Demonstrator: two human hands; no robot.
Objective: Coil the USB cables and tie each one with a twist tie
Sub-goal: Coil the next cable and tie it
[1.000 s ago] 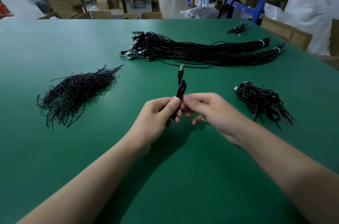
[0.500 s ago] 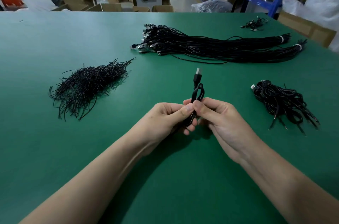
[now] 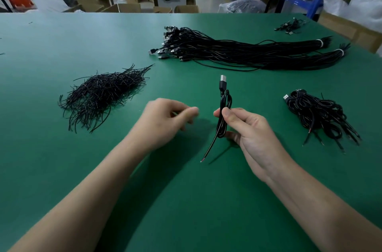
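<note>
While the twist ties (image 3: pixel 101 94) lie heaped at left on the green table (image 3: pixel 41 158), the left hand (image 3: pixel 165 119) hovers near them, blurred, fingers loosely curled with nothing visible in them; the right hand (image 3: pixel 248 134) pinches a coiled USB cable (image 3: pixel 224 111) upright (plug uppermost), with a pile of coiled cables (image 3: pixel 318 115) farther right.

A smooth, matt green worktop (image 3: pixel 62 169) carries black plastic-sheathed stock. The coiled USB cable (image 3: pixel 224 111) has a glossy jacket and a bright metal plug (image 3: pixel 223 77). The twist ties (image 3: pixel 103 94), left, show a faint sheen. Far behind stand dull brown cardboard boxes (image 3: pixel 128 7).
</note>
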